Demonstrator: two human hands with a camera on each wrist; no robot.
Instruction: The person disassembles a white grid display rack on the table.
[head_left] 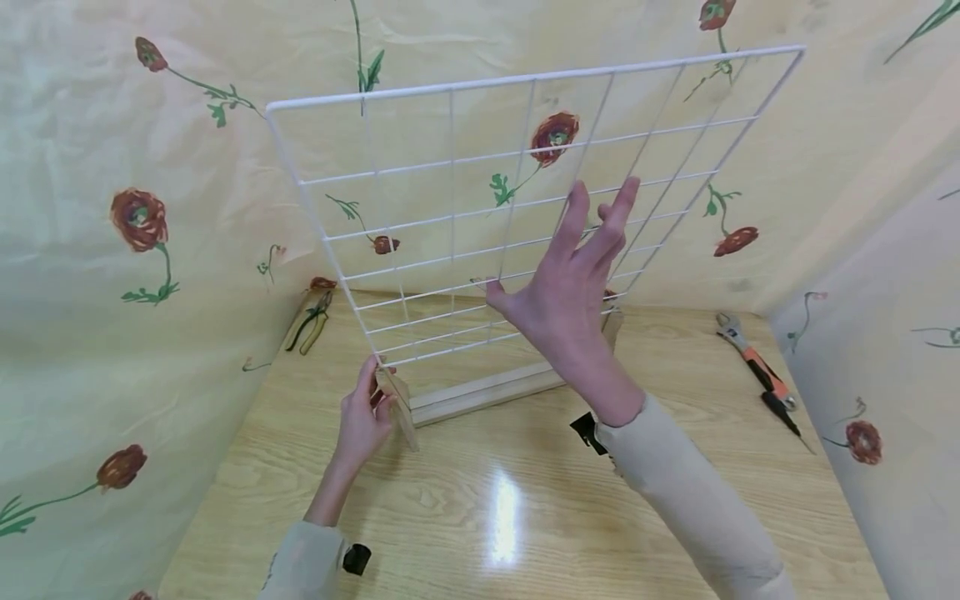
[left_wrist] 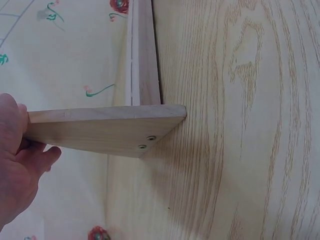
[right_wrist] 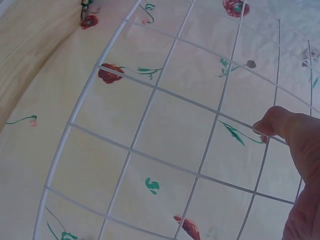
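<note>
A white wire grid panel stands tilted above a wooden stand made of two end boards and a crossbar. My left hand grips the upper part of the left end board, right by the grid's lower left corner. Two screw heads show on that board's outer face. My right hand is spread over the right half of the grid, long fingers stretched up along the wires. In the right wrist view its thumb lies at a wire crossing. The right end board is partly hidden behind the right forearm.
Pliers lie at the table's back left. On the right side of the table are an adjustable wrench with an orange handle and a black-handled screwdriver. Flowered cloth surrounds the wooden table at the back and sides.
</note>
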